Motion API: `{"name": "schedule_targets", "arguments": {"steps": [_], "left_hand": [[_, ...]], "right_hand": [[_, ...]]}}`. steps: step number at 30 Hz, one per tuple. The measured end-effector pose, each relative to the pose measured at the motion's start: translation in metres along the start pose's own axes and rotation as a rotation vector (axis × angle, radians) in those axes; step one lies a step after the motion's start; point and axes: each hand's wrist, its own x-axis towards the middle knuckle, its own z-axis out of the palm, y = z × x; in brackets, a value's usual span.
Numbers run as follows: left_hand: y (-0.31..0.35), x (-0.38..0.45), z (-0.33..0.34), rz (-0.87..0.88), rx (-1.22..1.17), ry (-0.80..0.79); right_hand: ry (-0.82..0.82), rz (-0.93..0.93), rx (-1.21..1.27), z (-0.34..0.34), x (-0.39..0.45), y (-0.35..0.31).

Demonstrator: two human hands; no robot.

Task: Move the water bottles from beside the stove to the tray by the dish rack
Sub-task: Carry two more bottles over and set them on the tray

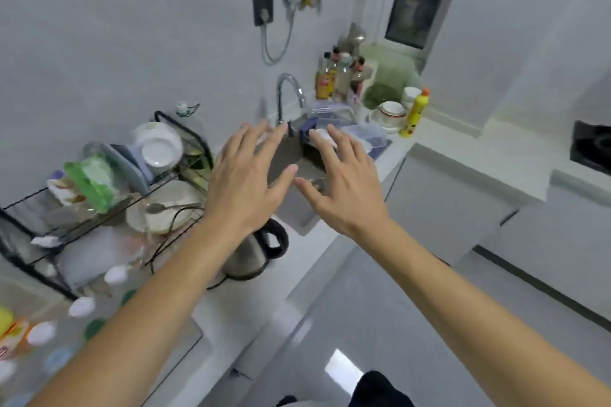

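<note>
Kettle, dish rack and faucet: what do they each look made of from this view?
Kettle: likely brushed stainless steel, dull grey sheen, with a black handle that looks plastic. Dish rack: thin black wire, probably coated metal, matte. Faucet: polished chrome-like metal, bright highlights along its curve. The frame is blurred, so these are best guesses.

Two hands show, the left (246,175) and the right (344,182), both empty with fingers spread; one kettle (249,251) stands on the counter; one dish rack (99,195) holds what look like three or four plates and bowls, though blur makes that count unsure; about six white bottle caps (81,306) show at lower left, blurred; one tap (289,92) arches over one sink (297,162); four or so condiment bottles (340,76) cluster by the wall; one yellow bottle (415,112) stands apart; one stove (591,149).
</note>
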Motion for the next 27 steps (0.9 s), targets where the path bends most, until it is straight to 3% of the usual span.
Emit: {"name": "schedule_targets", "arguments": {"steps": [8,14,27], "left_hand": [[0.248,0.088,0.106,0.348,-0.183,-0.077],[0.443,0.105,0.184,0.514,-0.285,-0.151],[0.772,0.139,0.336,0.828,-0.399,-0.307]], "right_hand": [[0.167,0.390,-0.164,-0.131,-0.082,0.222],[0.209,0.637,-0.257,-0.224,-0.170,0.375],[0.354,1.001,-0.352,-0.337,-0.285,0.634]]}}
